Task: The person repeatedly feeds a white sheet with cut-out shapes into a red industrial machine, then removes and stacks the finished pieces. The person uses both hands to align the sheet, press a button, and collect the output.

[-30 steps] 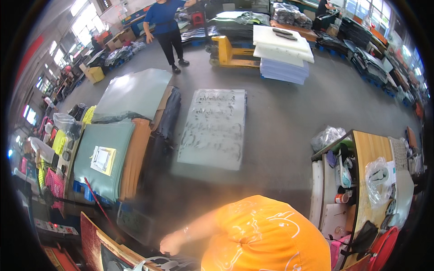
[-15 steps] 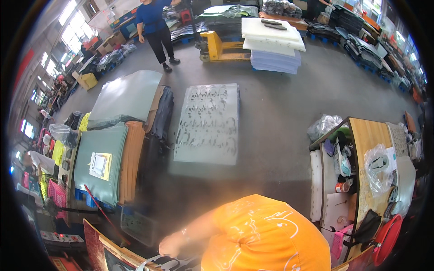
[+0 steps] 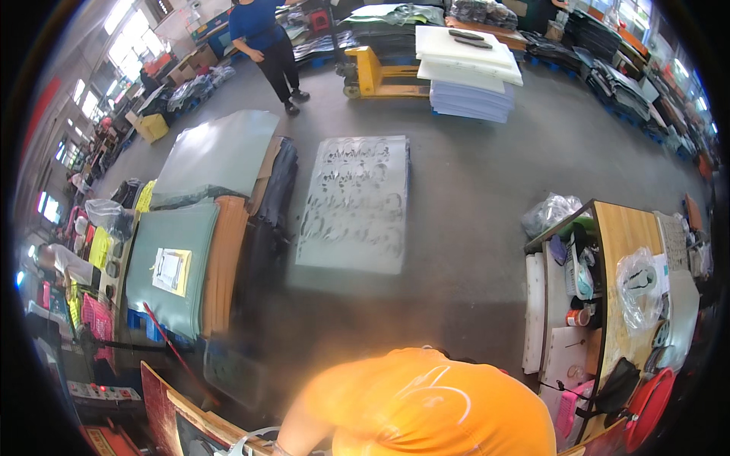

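An orange-sleeved arm (image 3: 301,430) extends to the lower edge, near a pale grey curved strip (image 3: 243,441) at the wood-rimmed surface (image 3: 199,419). The 2 hands lie outside the view; their opening and grip cannot be told. Beyond: 1 stack of marked translucent sheets (image 3: 351,209).

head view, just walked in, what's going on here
A person in an orange shirt bends at the lower edge, one forearm near a pale curved strip. No hand of theirs shows, so I can't tell what is being handled. A pale sheet with dark marks lies ahead. Another person in blue stands left of a yellow pallet jack and stacked white sheets.
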The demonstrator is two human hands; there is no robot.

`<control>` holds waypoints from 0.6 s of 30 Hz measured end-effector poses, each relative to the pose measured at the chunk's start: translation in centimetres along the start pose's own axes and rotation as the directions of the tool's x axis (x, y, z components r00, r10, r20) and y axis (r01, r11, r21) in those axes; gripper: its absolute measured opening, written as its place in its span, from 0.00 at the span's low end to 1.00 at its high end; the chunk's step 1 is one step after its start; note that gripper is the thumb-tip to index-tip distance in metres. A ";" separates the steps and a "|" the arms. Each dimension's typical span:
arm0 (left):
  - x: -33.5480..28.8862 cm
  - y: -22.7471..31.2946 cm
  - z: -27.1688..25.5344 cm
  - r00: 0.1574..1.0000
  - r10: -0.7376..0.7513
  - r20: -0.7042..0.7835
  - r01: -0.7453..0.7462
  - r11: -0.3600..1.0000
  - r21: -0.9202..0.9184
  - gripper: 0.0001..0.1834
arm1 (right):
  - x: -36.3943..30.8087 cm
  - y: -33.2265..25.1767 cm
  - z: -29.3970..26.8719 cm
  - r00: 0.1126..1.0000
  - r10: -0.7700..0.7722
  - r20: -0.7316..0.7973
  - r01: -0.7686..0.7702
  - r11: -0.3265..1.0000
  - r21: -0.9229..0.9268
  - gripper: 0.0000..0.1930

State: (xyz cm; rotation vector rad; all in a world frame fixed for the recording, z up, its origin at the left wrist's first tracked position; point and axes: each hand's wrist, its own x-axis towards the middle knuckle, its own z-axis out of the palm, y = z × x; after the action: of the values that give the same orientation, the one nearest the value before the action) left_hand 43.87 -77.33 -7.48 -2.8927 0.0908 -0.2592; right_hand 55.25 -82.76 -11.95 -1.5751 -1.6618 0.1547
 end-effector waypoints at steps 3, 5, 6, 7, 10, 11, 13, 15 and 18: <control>0.0 -0.4 0.0 0.999 -0.037 0.014 0.038 0.997 -0.061 0.20 | 0.8 -0.8 2.7 0.999 -0.039 -0.029 0.043 0.985 0.165 0.16; 0.0 -0.7 -0.1 0.997 -0.071 0.026 0.073 0.992 -0.106 0.20 | 0.8 -1.7 4.2 0.999 -0.018 -0.050 0.032 0.953 0.300 0.15; 0.0 -0.8 -0.1 0.996 -0.088 0.033 0.092 0.987 -0.130 0.19 | 0.6 -2.2 5.0 0.998 -0.004 -0.059 0.025 0.932 0.361 0.15; -0.1 -1.0 -0.1 0.994 -0.100 0.041 0.105 0.983 -0.153 0.19 | 0.6 -2.5 5.6 0.997 0.025 -0.066 0.007 0.901 0.433 0.15; -0.1 -1.4 0.0 0.988 -0.145 0.061 0.155 0.963 -0.220 0.19 | 1.3 -2.4 6.6 0.993 0.083 -0.080 -0.020 0.810 0.586 0.14; 0.0 -1.5 0.0 0.985 -0.159 0.066 0.171 0.955 -0.243 0.19 | 1.7 -1.9 6.8 0.994 0.053 -0.096 0.008 0.837 0.547 0.14; 0.0 -1.8 0.1 0.980 -0.181 0.078 0.196 0.938 -0.286 0.18 | 2.4 -0.8 7.0 0.972 -0.142 -0.188 0.182 0.959 0.217 0.14; 0.1 -2.1 0.3 0.974 -0.207 0.093 0.226 0.918 -0.327 0.18 | 2.9 0.2 7.4 0.915 -0.347 -0.206 0.321 0.935 -0.150 0.14; 0.3 -2.4 0.6 0.966 -0.237 0.108 0.260 0.886 -0.384 0.18 | 2.9 1.1 8.1 0.834 -0.358 -0.420 0.386 0.922 -0.020 0.15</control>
State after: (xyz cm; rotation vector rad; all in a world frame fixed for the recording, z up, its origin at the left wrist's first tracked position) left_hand 44.37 -74.88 -7.44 -3.3145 -0.2741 -0.2215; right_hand 51.46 -76.42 -16.59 -1.1055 -1.5613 -0.3111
